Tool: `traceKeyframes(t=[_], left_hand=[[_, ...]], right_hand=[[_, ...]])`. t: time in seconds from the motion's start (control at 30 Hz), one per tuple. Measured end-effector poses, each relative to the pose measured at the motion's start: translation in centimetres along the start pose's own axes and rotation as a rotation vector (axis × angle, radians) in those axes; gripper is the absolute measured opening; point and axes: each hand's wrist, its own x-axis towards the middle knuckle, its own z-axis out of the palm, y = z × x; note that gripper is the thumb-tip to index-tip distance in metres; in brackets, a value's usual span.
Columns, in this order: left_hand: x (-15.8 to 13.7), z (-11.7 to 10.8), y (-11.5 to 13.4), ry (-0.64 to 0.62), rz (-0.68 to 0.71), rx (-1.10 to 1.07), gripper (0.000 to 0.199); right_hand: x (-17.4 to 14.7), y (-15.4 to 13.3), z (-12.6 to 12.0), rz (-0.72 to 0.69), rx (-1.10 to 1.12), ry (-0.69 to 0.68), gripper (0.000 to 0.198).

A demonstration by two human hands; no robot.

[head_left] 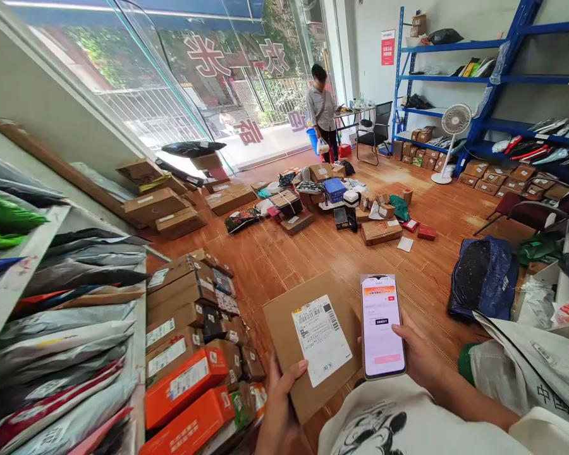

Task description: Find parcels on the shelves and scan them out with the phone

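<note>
A flat brown cardboard box (284, 309) with a white shipping label (323, 341) is gripped at its lower left corner by my left hand (284, 392), thumb on the front and the other fingers behind. Beside it on the right, my right hand (415, 344) holds a smartphone (384, 354) upright, its thumb over the right part of the lit screen. The screen shows an orange banner, a small dark pop-up and a pink button. The phone's left edge is close to the box's right edge.
On my left are a rack (140, 341) of bagged parcels and stacked boxes with orange cartons (189, 385). A parcel pile (298, 221) lies mid-floor. Beyond it stands a person (321, 104). Blue shelves (448, 79), a white fan (455, 120) and a blue bag (483, 278) are on the right.
</note>
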Motion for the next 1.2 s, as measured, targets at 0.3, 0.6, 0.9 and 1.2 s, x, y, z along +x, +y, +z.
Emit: traceKeyframes(t=[0.3,0.6,0.9,1.2], left_hand=[[1.4,-2.4,-0.9,0.079,0.011,0.051,0.082],[1.4,-3.0,-0.5,0.087,0.015,0.093,0.074],[2.3,-3.7,-0.2,0.066,0.015,0.102,0.078],[4.4,-3.7,0.0,0.018,-0.002,0.096,0.076]], right_hand=[[1.0,0.4,0.7,0.006,0.033,0.215,0.073],[3.4,1.3,-1.4,0.090,0.044,0.337,0.052],[3.8,1.5,-1.0,0.064,0.027,0.279,0.065],[4.5,0.9,1.3,0.014,0.003,0.435,0.069]])
